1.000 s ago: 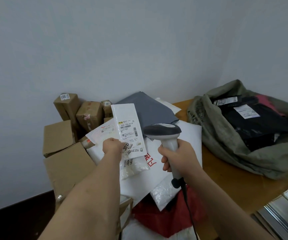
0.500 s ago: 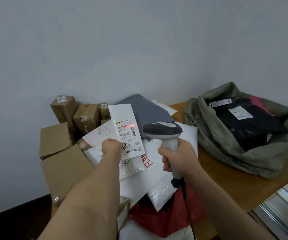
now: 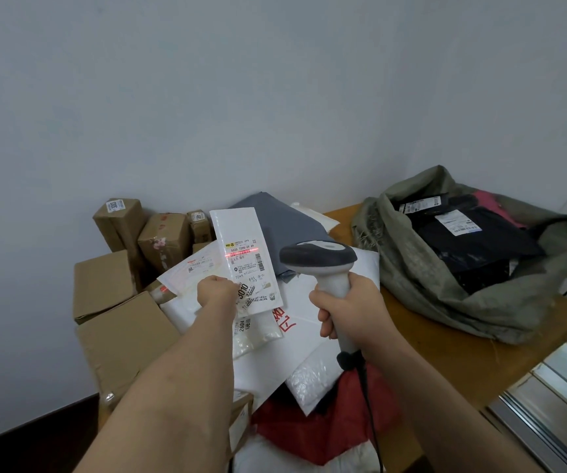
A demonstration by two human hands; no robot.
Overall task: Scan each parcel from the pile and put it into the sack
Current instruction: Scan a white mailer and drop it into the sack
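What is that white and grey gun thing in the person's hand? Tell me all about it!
It is a handheld barcode scanner. Its wide head is dark grey on top with a pale patch, and its handle is whitish plastic. A black cable hangs from the bottom of the handle. The right hand grips the handle, holding it upright with the head pointing left. A red line of light lies across the label of the white parcel, which the left hand holds up beside the scanner.

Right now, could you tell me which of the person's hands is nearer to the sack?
Right. The right hand grips the scanner just left of the sack; the left hand holds the white parcel farther left, over the pile.
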